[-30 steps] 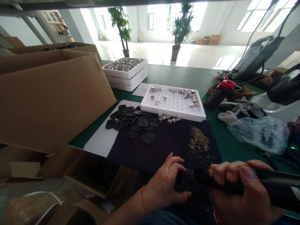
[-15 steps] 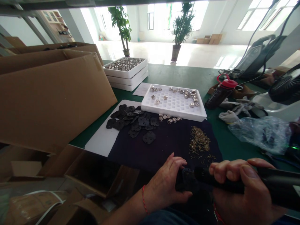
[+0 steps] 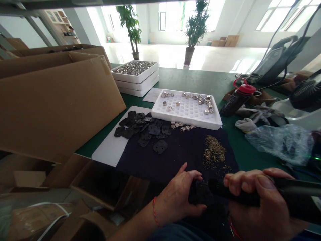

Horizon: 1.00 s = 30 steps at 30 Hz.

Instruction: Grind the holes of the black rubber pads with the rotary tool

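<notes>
Clock centred on the left hand (image 3: 175, 197): at 3 there's a dark plate (image 3: 203, 191) sitting between the fingers above and the thumb below. Looks like a hold on opposite edges to me, though it's pretty murky in there. Further out at 3 is the right hand (image 3: 263, 209), fingers wrapped snugly round a long black tool (image 3: 298, 197) whose front end stops right by the plate; too dark to tell if they touch. My guess is the plate's light, stiff and a bit slick, so I'd grab it by the rim. The tool's probably way heavier, best gripped mid-barrel. Loose black plates (image 3: 154, 129) lie overlapping at 11 on the covered part of the worktop (image 3: 193, 78), a white tray (image 3: 187, 122) with shiny metal pieces (image 3: 178, 104) is at 12, and gold-coloured bits (image 3: 214, 150), probably fiddly to pinch, are between 1 and 2.
</notes>
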Each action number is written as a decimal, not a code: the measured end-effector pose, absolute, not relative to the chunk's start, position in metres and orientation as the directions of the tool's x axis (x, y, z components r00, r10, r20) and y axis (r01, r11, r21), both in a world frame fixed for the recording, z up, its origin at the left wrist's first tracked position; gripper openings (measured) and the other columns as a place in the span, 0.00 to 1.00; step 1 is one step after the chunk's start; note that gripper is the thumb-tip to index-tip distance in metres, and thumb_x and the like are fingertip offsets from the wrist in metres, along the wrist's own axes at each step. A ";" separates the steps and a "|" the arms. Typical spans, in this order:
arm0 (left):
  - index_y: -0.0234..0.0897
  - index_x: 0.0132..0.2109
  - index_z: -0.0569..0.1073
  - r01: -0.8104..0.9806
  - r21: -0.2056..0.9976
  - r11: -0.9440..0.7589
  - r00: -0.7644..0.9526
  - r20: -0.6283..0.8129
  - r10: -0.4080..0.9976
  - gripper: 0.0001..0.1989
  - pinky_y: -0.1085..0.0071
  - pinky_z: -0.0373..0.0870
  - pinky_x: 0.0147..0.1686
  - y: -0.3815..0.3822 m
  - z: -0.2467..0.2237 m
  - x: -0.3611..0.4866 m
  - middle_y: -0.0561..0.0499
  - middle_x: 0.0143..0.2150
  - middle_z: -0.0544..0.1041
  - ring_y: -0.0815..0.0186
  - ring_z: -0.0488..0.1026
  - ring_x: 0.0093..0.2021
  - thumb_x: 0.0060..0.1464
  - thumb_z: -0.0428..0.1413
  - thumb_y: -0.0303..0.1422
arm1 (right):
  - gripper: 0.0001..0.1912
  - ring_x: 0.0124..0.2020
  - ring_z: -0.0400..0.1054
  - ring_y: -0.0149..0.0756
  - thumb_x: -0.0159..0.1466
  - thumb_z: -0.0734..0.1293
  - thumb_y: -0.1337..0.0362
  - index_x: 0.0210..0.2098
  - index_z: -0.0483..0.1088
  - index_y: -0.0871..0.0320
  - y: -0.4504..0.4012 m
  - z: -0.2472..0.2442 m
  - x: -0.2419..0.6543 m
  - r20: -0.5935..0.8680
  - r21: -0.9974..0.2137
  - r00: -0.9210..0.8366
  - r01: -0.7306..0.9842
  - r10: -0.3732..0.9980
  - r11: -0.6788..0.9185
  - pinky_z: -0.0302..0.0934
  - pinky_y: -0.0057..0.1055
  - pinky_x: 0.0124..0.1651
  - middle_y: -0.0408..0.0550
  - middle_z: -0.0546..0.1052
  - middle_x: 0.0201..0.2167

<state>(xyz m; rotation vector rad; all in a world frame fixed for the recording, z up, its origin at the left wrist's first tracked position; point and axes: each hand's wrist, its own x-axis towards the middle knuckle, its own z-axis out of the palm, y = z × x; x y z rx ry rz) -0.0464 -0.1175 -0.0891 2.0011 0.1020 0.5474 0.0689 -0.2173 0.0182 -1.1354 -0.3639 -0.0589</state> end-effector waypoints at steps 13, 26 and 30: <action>0.40 0.68 0.70 -0.086 0.869 -0.487 0.922 0.255 0.292 0.42 0.37 0.57 0.84 -0.116 -0.089 -0.045 0.44 0.60 0.85 0.49 0.86 0.61 0.50 0.79 0.33 | 0.15 0.18 0.67 0.32 0.62 0.85 0.66 0.38 0.75 0.56 -0.202 0.027 0.065 0.358 -0.886 0.888 0.224 0.290 0.406 0.70 0.30 0.24 0.38 0.73 0.25; 0.38 0.67 0.70 -0.099 0.876 -0.472 0.924 0.257 0.282 0.41 0.38 0.59 0.83 -0.114 -0.086 -0.045 0.43 0.60 0.86 0.48 0.87 0.60 0.51 0.79 0.33 | 0.13 0.17 0.67 0.31 0.61 0.83 0.68 0.34 0.75 0.57 -0.197 0.027 0.068 0.343 -0.902 0.891 0.224 0.298 0.368 0.70 0.29 0.23 0.38 0.72 0.24; 0.40 0.66 0.71 -0.071 0.884 -0.461 0.934 0.222 0.281 0.40 0.39 0.58 0.83 -0.113 -0.084 -0.045 0.43 0.60 0.85 0.48 0.86 0.61 0.51 0.79 0.33 | 0.14 0.17 0.67 0.31 0.60 0.84 0.67 0.34 0.75 0.57 -0.195 0.026 0.069 0.345 -0.900 0.891 0.223 0.297 0.375 0.70 0.29 0.23 0.39 0.72 0.24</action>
